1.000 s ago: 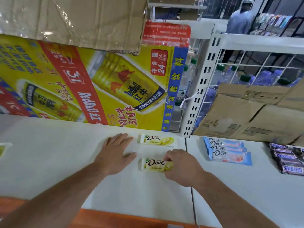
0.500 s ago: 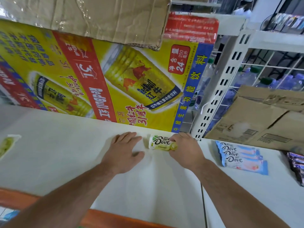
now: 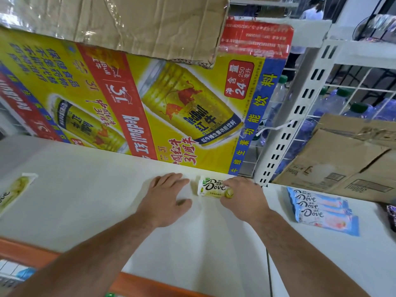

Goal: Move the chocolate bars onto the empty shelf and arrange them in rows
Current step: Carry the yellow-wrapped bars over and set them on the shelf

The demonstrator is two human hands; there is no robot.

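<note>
A yellow-green Dove bar [image 3: 211, 187] lies at the back of the white shelf [image 3: 96, 206], close to the poster. My right hand [image 3: 243, 199] grips its right end, fingers curled over it. A second bar's edge seems to show just beneath it; I cannot tell whether they are stacked. My left hand [image 3: 168, 197] rests flat on the shelf just left of the bar, not touching it. Another yellow-green Dove bar [image 3: 15, 192] lies alone at the far left.
Three blue Dove bars [image 3: 321, 212] lie overlapped on the neighbouring shelf board to the right, with dark wrapped bars [image 3: 392, 213] at the frame edge. A Red Bull poster [image 3: 150, 108] forms the back wall. Flattened cardboard boxes [image 3: 342, 163] lean behind the blue bars. An orange shelf edge [image 3: 150, 284] runs along the front.
My right hand slid the front yellow-green bar back toward the poster, up to where the other bar lay. My left hand stayed flat on the shelf. The camera tilted closer.
</note>
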